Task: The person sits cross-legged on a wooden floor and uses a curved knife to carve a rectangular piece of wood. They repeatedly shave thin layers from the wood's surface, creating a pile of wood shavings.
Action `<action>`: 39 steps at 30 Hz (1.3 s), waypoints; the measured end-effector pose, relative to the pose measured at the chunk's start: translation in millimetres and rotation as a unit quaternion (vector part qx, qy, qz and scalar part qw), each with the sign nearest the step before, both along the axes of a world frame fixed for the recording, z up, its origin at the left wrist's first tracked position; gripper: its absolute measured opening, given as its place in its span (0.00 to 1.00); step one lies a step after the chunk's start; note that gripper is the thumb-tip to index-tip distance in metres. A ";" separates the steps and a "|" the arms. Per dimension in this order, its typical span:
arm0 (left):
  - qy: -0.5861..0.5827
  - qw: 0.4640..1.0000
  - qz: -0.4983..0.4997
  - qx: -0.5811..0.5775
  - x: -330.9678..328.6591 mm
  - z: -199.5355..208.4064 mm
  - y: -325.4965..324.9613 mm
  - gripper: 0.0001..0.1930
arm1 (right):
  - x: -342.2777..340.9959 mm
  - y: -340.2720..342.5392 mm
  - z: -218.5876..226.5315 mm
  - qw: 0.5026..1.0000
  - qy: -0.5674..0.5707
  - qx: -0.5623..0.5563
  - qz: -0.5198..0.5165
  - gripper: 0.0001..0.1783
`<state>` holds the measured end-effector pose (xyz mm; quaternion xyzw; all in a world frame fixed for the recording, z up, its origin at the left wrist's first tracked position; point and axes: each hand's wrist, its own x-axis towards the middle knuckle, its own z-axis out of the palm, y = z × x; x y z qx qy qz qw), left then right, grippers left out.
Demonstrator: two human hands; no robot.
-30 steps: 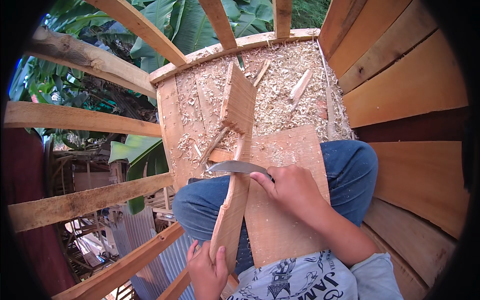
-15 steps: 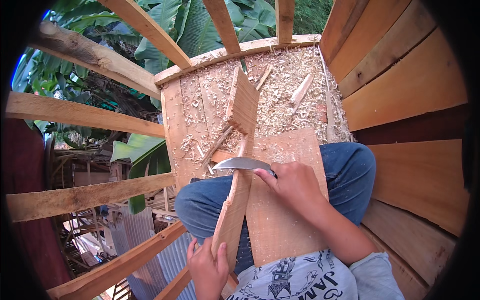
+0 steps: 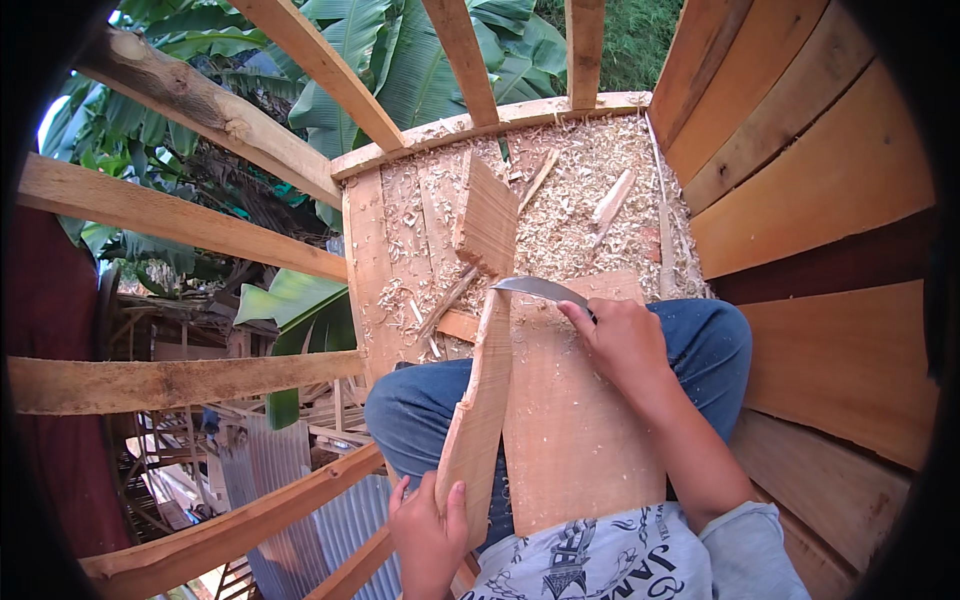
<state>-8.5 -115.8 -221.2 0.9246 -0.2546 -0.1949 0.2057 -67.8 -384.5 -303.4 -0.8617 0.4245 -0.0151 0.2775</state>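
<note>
My left hand [image 3: 430,530] is closed around the near end of a long, notched piece of wood [image 3: 482,400], thumb on one face and fingers on the other. The wood stands tilted on edge over my lap, its blocky far end [image 3: 487,215] pointing away from me. My right hand [image 3: 622,345] grips a knife with a curved grey blade [image 3: 545,289]; most of its handle is hidden in the fist. The blade's tip is at the notch, just below the blocky end. Beneath the knife, a flat board [image 3: 575,420] lies across my lap.
Wood shavings [image 3: 570,220] and offcuts [image 3: 612,200] litter the plank floor ahead. Wooden rails [image 3: 190,383] run along the left, with corrugated sheets [image 3: 265,490] below and banana leaves [image 3: 430,70] beyond. A plank wall [image 3: 830,365] rises close on the right.
The knife has moved away from me and rightward, from lying across the narrow part to the notch near the blocky end. My left hand keeps its hold; the view has shifted slightly.
</note>
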 end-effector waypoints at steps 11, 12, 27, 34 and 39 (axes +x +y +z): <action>-0.008 0.999 -0.028 -0.018 -6.8 4.3 -7.2 0.09 | -0.8 33.4 22.2 0.992 -0.060 0.078 0.076 0.30; -0.014 0.999 -0.032 -0.018 -7.6 5.0 -5.6 0.09 | 1.2 29.6 17.1 0.993 -0.063 0.051 0.080 0.32; -0.056 0.997 -0.038 -0.026 -10.1 -2.7 13.5 0.12 | -15.0 -8.8 16.2 1.000 -0.026 -0.009 0.010 0.33; 0.019 0.991 -0.132 -0.007 -9.1 44.7 4.8 0.11 | -59.2 12.1 43.1 0.993 -0.057 0.106 0.011 0.31; 0.068 0.990 -0.116 0.043 -22.6 37.3 -4.4 0.11 | -77.8 32.2 29.0 0.995 -0.006 0.082 0.062 0.31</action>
